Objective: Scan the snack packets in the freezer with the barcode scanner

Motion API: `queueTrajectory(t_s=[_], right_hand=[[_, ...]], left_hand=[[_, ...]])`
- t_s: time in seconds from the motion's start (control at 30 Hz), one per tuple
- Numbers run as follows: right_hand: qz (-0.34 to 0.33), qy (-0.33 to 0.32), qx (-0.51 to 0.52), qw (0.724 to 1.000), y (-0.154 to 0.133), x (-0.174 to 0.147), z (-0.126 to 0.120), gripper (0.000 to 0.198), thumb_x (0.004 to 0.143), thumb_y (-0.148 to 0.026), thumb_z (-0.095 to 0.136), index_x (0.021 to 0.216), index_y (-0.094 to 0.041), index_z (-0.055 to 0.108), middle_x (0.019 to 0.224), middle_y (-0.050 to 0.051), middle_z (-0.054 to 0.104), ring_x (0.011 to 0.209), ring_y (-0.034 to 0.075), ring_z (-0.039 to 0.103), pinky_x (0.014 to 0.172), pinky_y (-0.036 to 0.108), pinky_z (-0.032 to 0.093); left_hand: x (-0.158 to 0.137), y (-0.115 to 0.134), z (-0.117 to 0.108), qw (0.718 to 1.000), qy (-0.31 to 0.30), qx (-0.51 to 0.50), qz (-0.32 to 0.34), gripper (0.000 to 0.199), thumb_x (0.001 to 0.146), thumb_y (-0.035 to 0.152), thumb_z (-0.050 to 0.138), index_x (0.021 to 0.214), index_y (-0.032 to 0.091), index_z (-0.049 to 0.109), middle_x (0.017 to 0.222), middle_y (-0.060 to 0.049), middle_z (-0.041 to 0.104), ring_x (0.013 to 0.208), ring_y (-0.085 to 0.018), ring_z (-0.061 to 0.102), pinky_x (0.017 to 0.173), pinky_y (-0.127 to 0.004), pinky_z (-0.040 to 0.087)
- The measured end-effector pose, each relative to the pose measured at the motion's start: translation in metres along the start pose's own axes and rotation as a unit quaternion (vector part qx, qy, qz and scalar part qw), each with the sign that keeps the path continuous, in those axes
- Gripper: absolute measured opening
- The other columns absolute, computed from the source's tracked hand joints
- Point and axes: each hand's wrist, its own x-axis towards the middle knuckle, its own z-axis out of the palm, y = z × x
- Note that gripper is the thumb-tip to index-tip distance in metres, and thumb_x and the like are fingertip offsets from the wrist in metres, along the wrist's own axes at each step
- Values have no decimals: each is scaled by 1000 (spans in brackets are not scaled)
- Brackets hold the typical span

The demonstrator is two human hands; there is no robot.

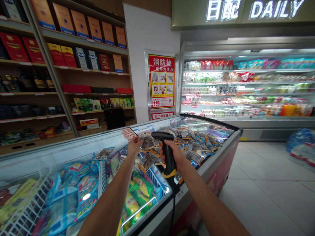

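Observation:
My right hand (177, 154) is wrapped round the grip of a black and yellow barcode scanner (168, 157), its head tilted to the left and its cable hanging down past the freezer's front edge. A small flat snack packet (149, 142) is pinched in my left hand (134, 146), just left of the scanner's head. Many similar packets (199, 141) lie heaped beyond my hands on the glass top of a chest freezer (222, 151). One single packet (105, 153) lies apart, left of my left forearm.
Under the glass, white wire baskets (102, 177) hold blue bags (85, 196) and green-yellow bags (137, 193). Shelves of boxes (91, 62) rise at the left. A chilled display (246, 85) stands at the back right, with wrapped water bottles (301, 139) on the floor.

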Motion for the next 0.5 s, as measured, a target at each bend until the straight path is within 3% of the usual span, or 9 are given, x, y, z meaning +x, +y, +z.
queueTrajectory(t_s=[0.23,0.5], right_hand=[[-10,10,1,1000,-7,-2,-11,23,66,-38,51,72,-16,50,51,-3,51,37,8,45,35,19,34],[-79,90,25,992,-29,-8,-41,22,70,-37,50,70,-15,51,50,-2,50,38,8,44,35,19,35]], left_hand=[[7,-2,22,1000,-6,21,-3,26,57,24,57,82,15,60,74,-2,66,65,-14,59,57,-22,43],[6,11,49,993,29,106,-35,30,70,24,54,99,13,54,87,-6,62,76,-15,58,65,-27,45]])
